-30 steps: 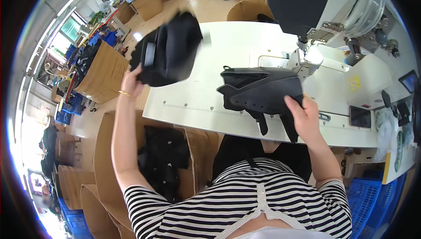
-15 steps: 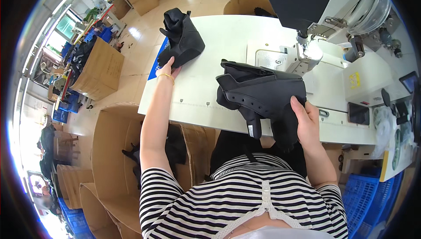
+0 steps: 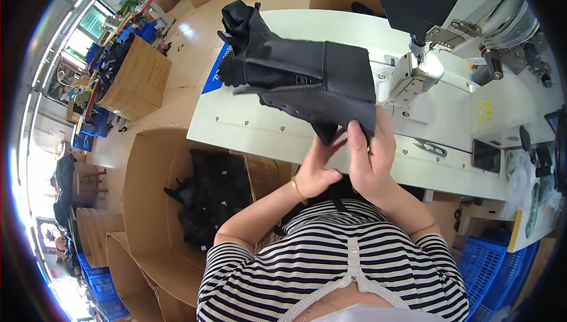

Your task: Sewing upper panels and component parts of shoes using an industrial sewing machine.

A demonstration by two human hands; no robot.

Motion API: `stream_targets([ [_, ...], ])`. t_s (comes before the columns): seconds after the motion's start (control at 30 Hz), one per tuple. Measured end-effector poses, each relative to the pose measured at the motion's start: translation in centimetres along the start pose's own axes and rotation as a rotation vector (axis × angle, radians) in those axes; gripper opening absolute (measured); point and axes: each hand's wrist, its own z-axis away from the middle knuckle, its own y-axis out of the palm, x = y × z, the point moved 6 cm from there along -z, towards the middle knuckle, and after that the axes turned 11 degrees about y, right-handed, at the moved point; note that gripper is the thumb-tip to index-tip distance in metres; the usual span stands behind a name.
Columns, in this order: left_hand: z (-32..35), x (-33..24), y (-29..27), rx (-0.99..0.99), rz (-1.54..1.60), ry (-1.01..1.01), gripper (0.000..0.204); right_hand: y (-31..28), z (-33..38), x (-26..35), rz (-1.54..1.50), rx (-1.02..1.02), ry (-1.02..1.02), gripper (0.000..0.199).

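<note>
A black shoe upper point(image 3: 347, 74), with a row of eyelets and a lining opening, is held up above the pale sewing-machine table. My right hand point(image 3: 373, 155) grips its lower right corner, the thumb pressed on the near face. Just left of that, my left hand point(image 3: 319, 168) reaches up at the upper's lower edge beside a dark pointed flap. Its thumb stands apart and its fingers are stretched, their tips partly behind the flap. Another black upper point(image 3: 237, 19) stands at the table's far left, partly covered by the held one.
The sewing machine's head point(image 3: 413, 77) rises right of the upper. Thread snips point(image 3: 434, 148) and a phone point(image 3: 486, 155) lie on the table's right. A cardboard box point(image 3: 147, 204) containing black pieces stands at lower left; blue crates point(image 3: 487, 275) are at lower right.
My left hand has let go of the far-left upper and come back beside my right hand. The held upper has turned and shifted left and up, now overlapping the other one.
</note>
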Motion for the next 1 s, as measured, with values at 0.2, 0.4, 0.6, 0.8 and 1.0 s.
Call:
stream_targets([
  [0.2, 2.6, 5.2, 1.9, -0.236, -0.08, -0.269, 0.093, -1.1, -0.4, -2.2, -0.153, -0.067, 0.277, 0.017],
  [0.4, -0.6, -1.3, 4.8, 0.097, -0.425, -0.005, 0.096, -1.1, 1.2, -3.0, -0.18, -0.036, 0.416, 0.025],
  [0.6, 0.1, 0.3, 3.8, 0.036, -0.211, -0.277, 0.069, 2.1, 1.4, -4.7, -0.327, 0.368, 0.515, 0.043],
  [0.8, 1.1, 1.7, 1.6, -0.279, -0.27, -0.282, 0.039, -0.2, 3.6, -6.9, -0.319, 0.268, 0.496, 0.03],
  [1.0, -0.7, 0.4, -0.4, -0.52, 0.21, -0.245, 0.026, -6.4, 4.0, -10.7, -0.068, -0.129, 0.564, 0.026],
])
